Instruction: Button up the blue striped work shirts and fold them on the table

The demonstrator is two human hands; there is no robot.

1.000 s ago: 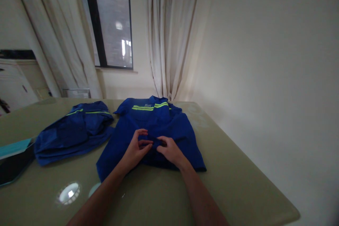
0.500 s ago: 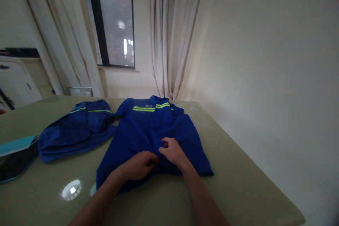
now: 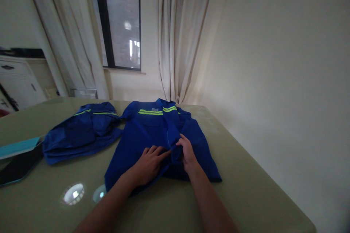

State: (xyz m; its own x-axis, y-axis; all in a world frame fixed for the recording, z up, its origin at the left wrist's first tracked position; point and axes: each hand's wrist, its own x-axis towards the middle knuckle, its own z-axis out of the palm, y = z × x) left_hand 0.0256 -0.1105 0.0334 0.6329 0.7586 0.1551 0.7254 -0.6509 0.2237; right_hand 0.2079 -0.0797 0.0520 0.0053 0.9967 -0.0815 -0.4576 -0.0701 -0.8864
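Note:
A blue work jacket (image 3: 142, 134) with yellow-green stripes across the chest lies front up, its collar toward the window. My left hand (image 3: 150, 162) rests on the left front panel near the hem, fingers stretched out over the cloth. On the other side of the front opening, my right hand (image 3: 188, 151) pinches the jacket's front edge and holds it lifted, so the flap folds up between the two hands. The cloth hides part of the right fingers.
A second blue garment (image 3: 79, 134) with similar stripes lies folded to the left. Beyond it are a light blue face mask (image 3: 19, 147) and a dark flat object (image 3: 20, 167). The table (image 3: 259, 196) runs along a bare wall at right; curtains (image 3: 180, 36) hang behind.
My right hand has moved slightly right and raised the jacket's front edge. My left hand has gone from bent fingers at the opening to lying spread on the left panel.

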